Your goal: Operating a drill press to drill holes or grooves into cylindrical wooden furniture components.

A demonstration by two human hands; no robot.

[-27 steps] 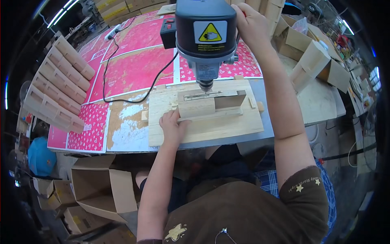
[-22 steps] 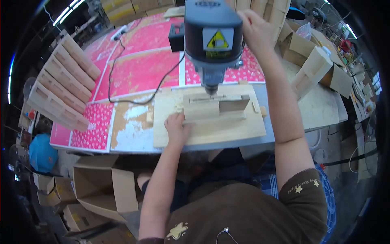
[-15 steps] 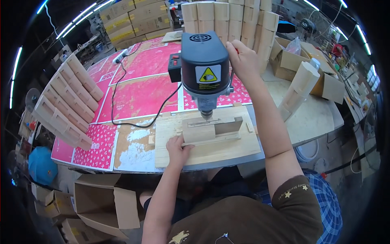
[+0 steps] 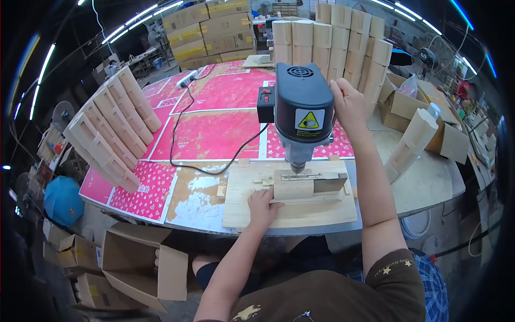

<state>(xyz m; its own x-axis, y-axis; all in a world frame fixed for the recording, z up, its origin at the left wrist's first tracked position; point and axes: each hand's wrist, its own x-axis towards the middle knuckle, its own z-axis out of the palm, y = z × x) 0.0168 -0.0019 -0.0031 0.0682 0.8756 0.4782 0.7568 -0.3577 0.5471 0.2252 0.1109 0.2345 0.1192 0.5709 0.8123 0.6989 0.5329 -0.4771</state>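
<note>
Fingers of the left hand (image 4: 263,206) lie spread and flat on the small pale wooden block (image 4: 293,189), pinning it against the stop strips of the flat plywood jig board (image 4: 289,212). That grip reads as a clamp: the block cannot slide or twist under the tool. The block sits on the jig at the near edge of the bench (image 4: 424,185), about 6 o'clock from the tool and just beside the hand at its 3 o'clock.

Above it stands the grey and black electric drill-type power tool (image 4: 303,110), upright, long axis vertical, its metal nose pointing straight down at the block's top face. The right hand (image 4: 348,107) wraps the tool's far side at 3 o'clock, fingers closed round the housing, likely to steady it and guide it downward. A black power cord (image 4: 214,161) trails away toward 10 o'clock across the red patterned sheets (image 4: 214,129).

The block's long axis runs left to right, parallel with the bench edge. Stacks of similar wooden boxes (image 4: 112,129) lean at 9 o'clock, and more stand at 12 o'clock.
</note>
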